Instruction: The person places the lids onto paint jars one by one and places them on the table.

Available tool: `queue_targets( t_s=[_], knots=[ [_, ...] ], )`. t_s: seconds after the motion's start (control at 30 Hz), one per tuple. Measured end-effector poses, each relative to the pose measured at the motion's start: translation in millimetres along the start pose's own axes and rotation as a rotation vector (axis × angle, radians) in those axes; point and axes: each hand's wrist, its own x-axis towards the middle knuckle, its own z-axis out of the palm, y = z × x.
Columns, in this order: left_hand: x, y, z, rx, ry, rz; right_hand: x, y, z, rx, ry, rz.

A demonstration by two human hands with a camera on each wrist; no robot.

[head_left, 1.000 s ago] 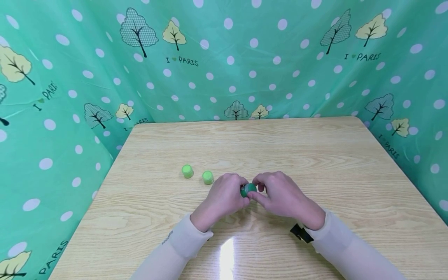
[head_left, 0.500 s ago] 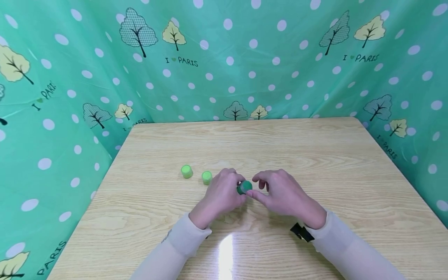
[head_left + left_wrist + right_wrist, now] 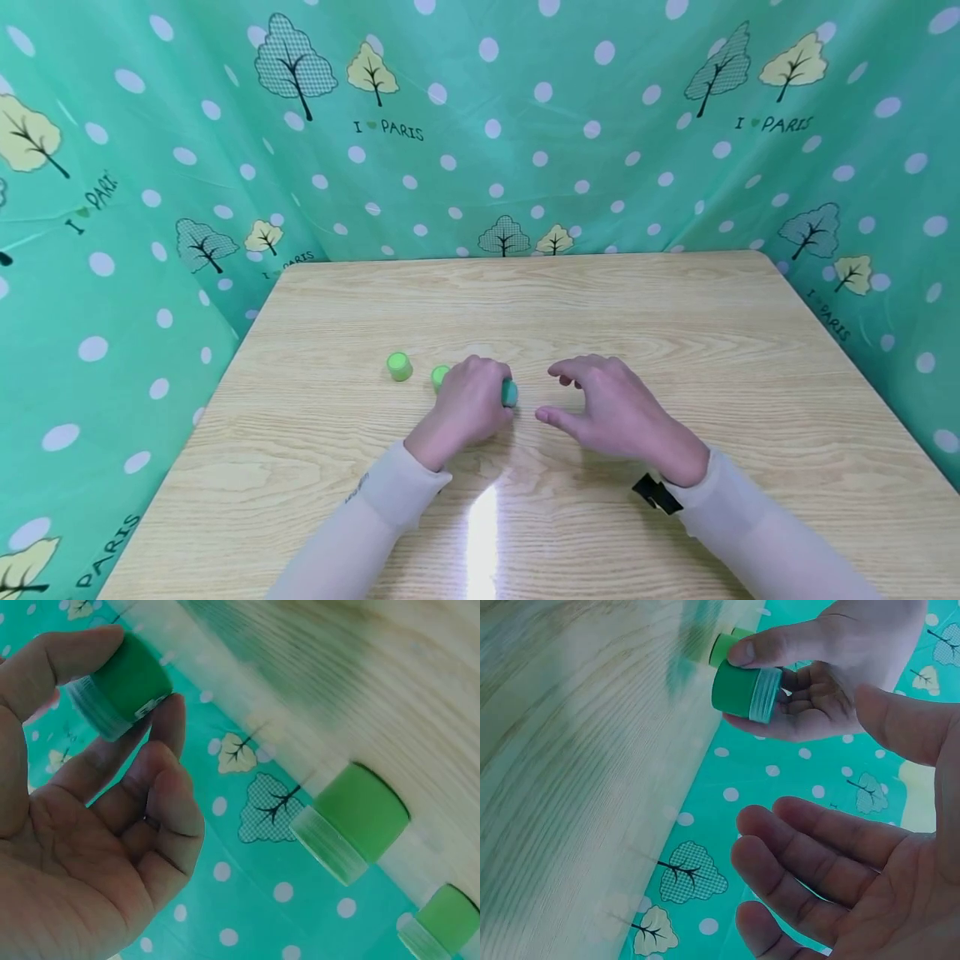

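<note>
My left hand (image 3: 471, 402) pinches a small dark green pot (image 3: 135, 679) with a clear ridged lid between thumb and forefinger, its other fingers curled loosely below. In the head view, only one end of this pot shows beyond the fingers. To its right, my right hand (image 3: 611, 408) is held above the table with thumb and fingers spread apart, touching nothing. Two light green pots with similar lids stand upright on the table: one pot (image 3: 400, 367) farther left, the other pot (image 3: 364, 814) close behind the left hand and partly covered by it in the head view.
The pale wooden table (image 3: 637, 308) reaches back to a green dotted curtain (image 3: 525, 125) printed with trees. That curtain also hangs along the left and right sides. A bright reflection lies on the table's near part.
My left hand has carried the dark green pot leftward, away from the right hand. My right hand, which had its fingers at the pot, has let go and opened wider.
</note>
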Motion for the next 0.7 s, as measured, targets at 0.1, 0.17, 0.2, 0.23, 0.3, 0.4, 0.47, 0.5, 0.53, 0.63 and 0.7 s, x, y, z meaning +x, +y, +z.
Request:
queue_targets(
  t_s=[0.1,0.17,0.2,0.23,0.3,0.4,0.47,0.5,0.53,0.63,0.7],
  knots=[
    [2.9,-1.9,0.3,0.033,-0.026,0.002,-0.7,1.4,-0.7,-0.002,-0.016,0.014],
    [4.3,-2.4,0.4,0.06,-0.05,-0.005,-1.3,2.3,-1.0,-0.006,-0.027,0.024],
    [5.0,-2.6,0.7,0.08,-0.063,-0.007,-1.4,2.9,-1.0,-0.008,-0.031,0.028],
    [5.6,-2.6,1.0,0.106,-0.074,-0.007,-1.5,3.4,-1.0,-0.011,-0.035,0.031],
    [6.6,-2.7,1.9,0.16,-0.092,-0.001,-1.7,4.0,-1.2,-0.015,-0.039,0.034],
    [7.3,-2.9,3.6,0.222,-0.112,0.011,-1.8,4.8,-1.0,-0.016,-0.042,0.032],
    [7.2,-2.8,4.8,0.244,-0.122,0.02,-2.2,5.2,-0.6,-0.019,-0.045,0.035],
    [7.1,-2.8,5.4,0.252,-0.126,0.022,-2.4,5.4,-0.4,-0.021,-0.047,0.038],
    [7.0,-2.9,6.1,0.257,-0.128,0.025,-2.7,5.8,-0.2,-0.021,-0.049,0.043],
    [5.9,-3.5,7.5,0.272,-0.123,0.037,-3.4,7.0,0.2,-0.022,-0.053,0.057],
    [4.3,-3.9,6.9,0.269,-0.108,0.041,-3.5,8.8,0.5,-0.022,-0.052,0.064]
  ],
)
